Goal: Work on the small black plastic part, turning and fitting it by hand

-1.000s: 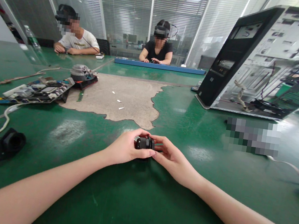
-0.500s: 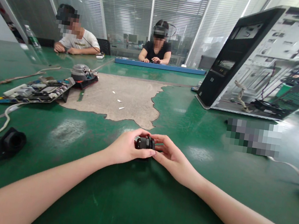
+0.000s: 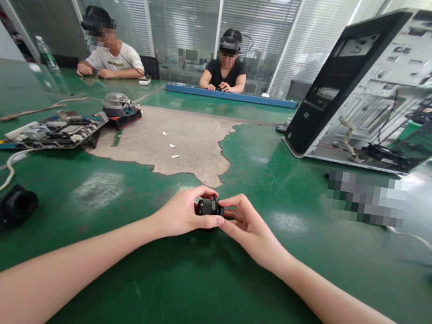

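Observation:
In the head view, a black plastic fitting point(image 3: 206, 207), which looks like a cable gland, lies sideways between my hands just above the green table point(image 3: 195, 300). Its left end is glossy and rounded, its middle is faceted, and a wider ring point(image 3: 220, 209) sits at its right end. My left hand point(image 3: 181, 212) is closed around the fitting, thumb in front and fingers behind. My right hand point(image 3: 246, 224) grips the ring end with thumb and forefinger, its other fingers curled beneath. The palms hide part of the underside.
An opened computer tower point(image 3: 332, 92) stands at the right. At the left lie a circuit board point(image 3: 58, 130), a cooling fan unit point(image 3: 118, 109) and a black plastic funnel-like part point(image 3: 3, 211). Two people sit across the table behind a blue bar point(image 3: 232, 96).
My right forefinger has shifted slightly up and right on the ring end, and the ring appears tilted a little. My left hand stays put around the fitting.

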Motion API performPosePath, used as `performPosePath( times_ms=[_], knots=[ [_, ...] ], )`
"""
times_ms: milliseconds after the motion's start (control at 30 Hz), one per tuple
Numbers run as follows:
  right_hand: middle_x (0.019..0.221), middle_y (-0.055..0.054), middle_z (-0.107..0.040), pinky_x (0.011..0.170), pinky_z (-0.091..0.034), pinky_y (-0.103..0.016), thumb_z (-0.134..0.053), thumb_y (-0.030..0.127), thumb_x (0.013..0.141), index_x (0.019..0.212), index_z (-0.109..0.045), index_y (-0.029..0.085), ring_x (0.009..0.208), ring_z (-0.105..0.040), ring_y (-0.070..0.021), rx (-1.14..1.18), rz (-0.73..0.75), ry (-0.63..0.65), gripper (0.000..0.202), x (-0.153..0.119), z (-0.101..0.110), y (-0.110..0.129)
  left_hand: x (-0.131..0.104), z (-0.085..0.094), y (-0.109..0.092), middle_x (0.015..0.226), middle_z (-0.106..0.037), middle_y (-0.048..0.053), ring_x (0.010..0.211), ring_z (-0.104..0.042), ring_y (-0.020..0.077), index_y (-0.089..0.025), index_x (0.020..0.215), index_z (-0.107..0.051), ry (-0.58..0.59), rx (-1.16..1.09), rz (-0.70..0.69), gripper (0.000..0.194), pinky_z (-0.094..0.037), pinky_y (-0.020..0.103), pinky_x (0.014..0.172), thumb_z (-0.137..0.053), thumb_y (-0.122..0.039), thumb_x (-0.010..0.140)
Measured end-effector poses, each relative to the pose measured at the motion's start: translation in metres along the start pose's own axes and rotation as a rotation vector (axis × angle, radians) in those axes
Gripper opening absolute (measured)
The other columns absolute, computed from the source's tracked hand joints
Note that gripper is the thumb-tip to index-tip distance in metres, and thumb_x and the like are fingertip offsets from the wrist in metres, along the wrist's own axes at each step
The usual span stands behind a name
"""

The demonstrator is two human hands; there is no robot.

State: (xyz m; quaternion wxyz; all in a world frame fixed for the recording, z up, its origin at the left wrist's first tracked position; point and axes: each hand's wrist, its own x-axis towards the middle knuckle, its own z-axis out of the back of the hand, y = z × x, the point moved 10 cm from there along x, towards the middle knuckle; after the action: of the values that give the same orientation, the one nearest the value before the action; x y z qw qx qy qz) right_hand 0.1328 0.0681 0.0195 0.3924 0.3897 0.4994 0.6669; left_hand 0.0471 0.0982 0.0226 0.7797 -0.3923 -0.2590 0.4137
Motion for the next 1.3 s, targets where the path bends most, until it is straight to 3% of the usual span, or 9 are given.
performPosePath(
  times_ms=[167,500,767,933,1133,1300],
  knots=[
    [0.106,-0.006,-0.053,0.086,-0.045,-0.037,-0.051,0.027,0.080,0.110,-0.041,0.023,0.101,-0.053,-0.0180,-0.032,-0.004,0.021,0.032,0.0013,-0.0021,-0.0004,-0.0003,-0.0008,-0.0010,0.096,-0.059,0.004,0.084,-0.057,0.0192,-0.018,0.105,-0.050,0.011,-0.019,0.002,0.046,-0.045,0.028,0.073,-0.062,-0.040,0.067],
    [0.100,-0.003,-0.055,0.080,-0.048,-0.033,-0.054,0.026,0.079,0.096,-0.043,0.023,0.094,-0.057,-0.0157,0.042,-0.013,0.016,0.021,-0.0001,-0.0020,-0.0015,0.0002,-0.0001,0.0009,0.099,-0.058,0.005,0.086,-0.056,0.0198,-0.018,0.106,-0.050,-0.007,0.007,0.004,0.049,-0.045,0.029,0.073,-0.063,-0.041,0.066],
    [0.108,-0.005,-0.051,0.085,-0.046,-0.035,-0.051,0.023,0.080,0.111,-0.041,0.024,0.104,-0.052,-0.0176,-0.012,0.009,0.032,0.032,0.0019,-0.0030,-0.0007,-0.0002,-0.0004,-0.0020,0.095,-0.059,0.003,0.083,-0.057,0.0186,-0.018,0.104,-0.050,0.005,-0.016,-0.004,0.043,-0.045,0.028,0.072,-0.062,-0.039,0.067],
    [0.108,-0.004,-0.051,0.083,-0.047,-0.033,-0.057,0.020,0.076,0.102,-0.042,0.023,0.099,-0.055,-0.0158,0.031,0.006,0.040,0.030,-0.0004,-0.0032,-0.0009,-0.0002,-0.0002,-0.0008,0.097,-0.059,0.004,0.085,-0.056,0.0190,-0.018,0.105,-0.049,0.004,-0.009,0.008,0.046,-0.045,0.028,0.072,-0.063,-0.038,0.066],
    [0.101,-0.004,-0.055,0.081,-0.048,-0.033,-0.053,0.026,0.080,0.099,-0.043,0.022,0.095,-0.057,-0.0153,0.028,-0.030,0.015,0.022,-0.0005,-0.0017,-0.0005,0.0007,-0.0005,0.0010,0.099,-0.058,0.005,0.086,-0.056,0.0197,-0.018,0.107,-0.049,-0.001,0.001,0.009,0.048,-0.045,0.028,0.073,-0.063,-0.040,0.066],
    [0.107,-0.005,-0.053,0.084,-0.047,-0.034,-0.051,0.026,0.081,0.108,-0.042,0.023,0.101,-0.054,-0.0172,-0.029,0.013,-0.001,0.029,0.0003,-0.0010,0.0023,0.0005,-0.0005,-0.0007,0.096,-0.060,0.004,0.084,-0.057,0.0193,-0.018,0.106,-0.050,0.004,-0.006,0.001,0.046,-0.045,0.028,0.072,-0.062,-0.040,0.067]
  ],
)
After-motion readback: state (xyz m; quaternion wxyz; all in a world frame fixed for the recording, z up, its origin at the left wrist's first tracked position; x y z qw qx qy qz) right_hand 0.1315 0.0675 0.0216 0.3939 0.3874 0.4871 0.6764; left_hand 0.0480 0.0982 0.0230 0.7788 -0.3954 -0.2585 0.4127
